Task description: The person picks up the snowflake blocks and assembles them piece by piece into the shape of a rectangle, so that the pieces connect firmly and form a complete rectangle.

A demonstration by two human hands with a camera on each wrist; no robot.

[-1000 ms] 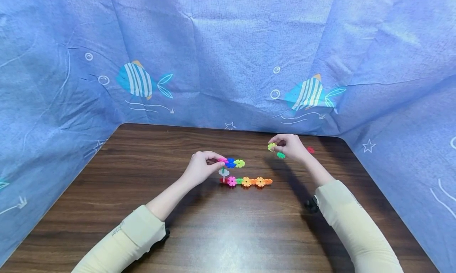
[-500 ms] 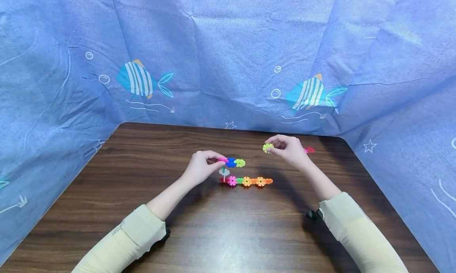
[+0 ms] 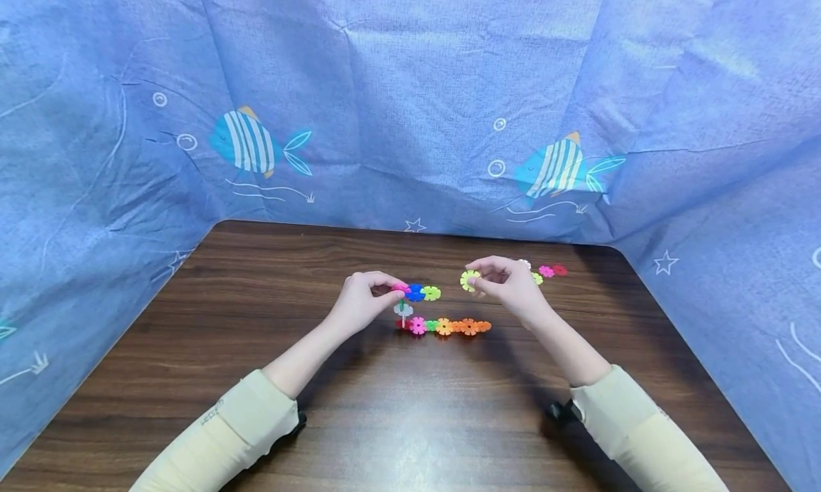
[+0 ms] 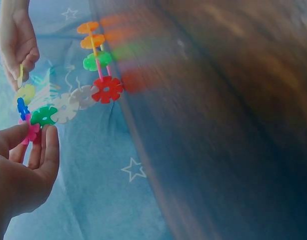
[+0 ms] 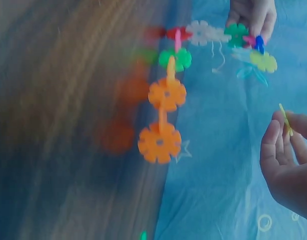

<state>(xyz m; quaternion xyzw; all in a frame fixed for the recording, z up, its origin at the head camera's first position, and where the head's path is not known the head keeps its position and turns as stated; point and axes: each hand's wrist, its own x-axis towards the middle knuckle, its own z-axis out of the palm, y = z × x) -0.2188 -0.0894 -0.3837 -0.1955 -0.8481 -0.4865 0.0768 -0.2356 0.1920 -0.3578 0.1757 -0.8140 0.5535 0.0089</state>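
My left hand (image 3: pixel 364 305) pinches the pink flower-shaped disc (image 4: pixel 31 132) at the upper corner of a chain of interlocking plastic flower discs. From there a blue disc (image 3: pixel 415 293) and a yellow-green disc (image 3: pixel 432 293) stick out to the right. Below the hand, a green disc (image 4: pixel 44 116) and white discs (image 4: pixel 67 107) lead down to a red disc (image 4: pixel 107 90). The lower row, ending in orange discs (image 5: pixel 160 143), runs right along the tabletop. My right hand (image 3: pixel 515 290) pinches a loose yellow disc (image 3: pixel 469 280), held apart from the chain's yellow-green end.
Behind my right hand, loose flower discs lie on the brown wooden table (image 3: pixel 410 421): a red one (image 3: pixel 561 270), a pink one (image 3: pixel 546 271), a yellow one (image 3: pixel 537 279) and a partly covered white one (image 3: pixel 525 264). A blue fish-print cloth (image 3: pixel 410 121) hangs around the table's back and sides.
My right hand has brought the yellow disc left and nearer to the chain, uncovering loose discs behind it. The left hand and the chain have stayed in place.
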